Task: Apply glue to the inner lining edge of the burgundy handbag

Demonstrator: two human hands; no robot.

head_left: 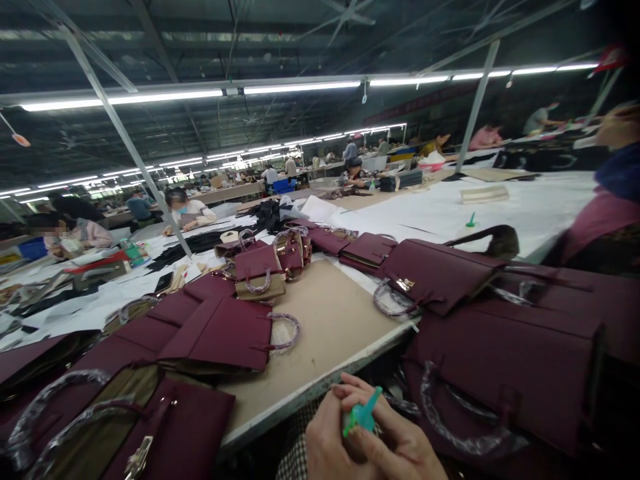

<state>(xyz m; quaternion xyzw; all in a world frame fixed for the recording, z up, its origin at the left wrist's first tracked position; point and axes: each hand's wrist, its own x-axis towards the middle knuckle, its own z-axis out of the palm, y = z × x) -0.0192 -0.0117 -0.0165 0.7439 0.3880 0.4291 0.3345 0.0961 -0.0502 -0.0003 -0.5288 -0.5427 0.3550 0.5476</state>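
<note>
- Here we are at just before six o'clock, and the bottle (364, 415) is right between our palms, its green nozzle tilted up toward one o'clock.
- Our left hand (324, 437) has its fingers curled in, closed against the bottle's near side.
- Our right hand (400, 437) wraps the other side — thumb by the green cap, fingers bent over toward the left hand; the bottle's body is mostly hidden.
- Just beyond our hands runs the table edge, with a bare brown board (335, 313) on top.
- Over at four o'clock, near our right hand, a big maroon bag (505, 367) shows its plastic-wrapped handle.
- Down at half past seven, another maroon bag (190, 420) lies with its metal clasp showing, and at eight a flat one (220, 330) overlaps its neighbours.
- Out at three o'clock, a second green-nozzled bottle (471, 220) stands on white sheeting (545, 200).
- At nine — a masked worker (193, 213) leans over the white-covered table, well apart from us.
</note>
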